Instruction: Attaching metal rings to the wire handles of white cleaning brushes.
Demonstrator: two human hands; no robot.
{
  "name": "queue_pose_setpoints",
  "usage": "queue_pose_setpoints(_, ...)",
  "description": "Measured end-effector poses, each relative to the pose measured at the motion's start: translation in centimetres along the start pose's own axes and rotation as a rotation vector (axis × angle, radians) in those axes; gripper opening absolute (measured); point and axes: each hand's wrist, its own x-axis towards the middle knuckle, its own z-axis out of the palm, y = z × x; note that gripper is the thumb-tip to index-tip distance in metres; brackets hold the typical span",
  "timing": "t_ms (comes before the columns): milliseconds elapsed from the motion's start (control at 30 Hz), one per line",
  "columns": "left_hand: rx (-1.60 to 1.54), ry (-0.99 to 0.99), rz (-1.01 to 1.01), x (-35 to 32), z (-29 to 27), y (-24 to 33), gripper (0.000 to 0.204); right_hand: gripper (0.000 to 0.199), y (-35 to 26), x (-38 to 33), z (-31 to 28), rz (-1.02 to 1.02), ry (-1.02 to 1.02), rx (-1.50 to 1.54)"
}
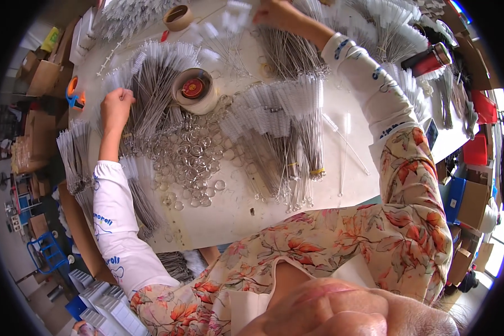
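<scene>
The left hand [115, 107] rests on a fanned bundle of wire-stemmed bottle brushes [151, 89], fingers curled onto the stems — pinning them, it seems. Just right of it sits a tape roll [194, 89], with a heap of clear rings [193, 162] below. Far across the table [229, 215], the right hand [274, 14] closes on loose brushes [229, 28] at the far edge. Gathering looks to be the step in hand; drawing that clutch back toward the pinned bundle would call for a firm pinch.

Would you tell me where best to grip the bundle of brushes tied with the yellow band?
Probably at the wire stems just above the yellow band, coming from the right side: there the bundle of brushes is tied narrow, while the bristle heads fan wide and another bundle crowds its left.
</scene>
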Motion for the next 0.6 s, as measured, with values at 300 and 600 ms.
queue_pose_setpoints(300,-0.513,0.377,0.172,-2.1,-5.9,2.1,0.017,0.037,-9.3,-2.6,-1.9,0.441,-0.286,-0.145)
queue_pose_setpoints(600,-0.753,0.235,-0.176,-11.3,-11.7,3.6,0.016,0.023,-4.6,-1.5,-2.8,0.16,0.035,0.2)
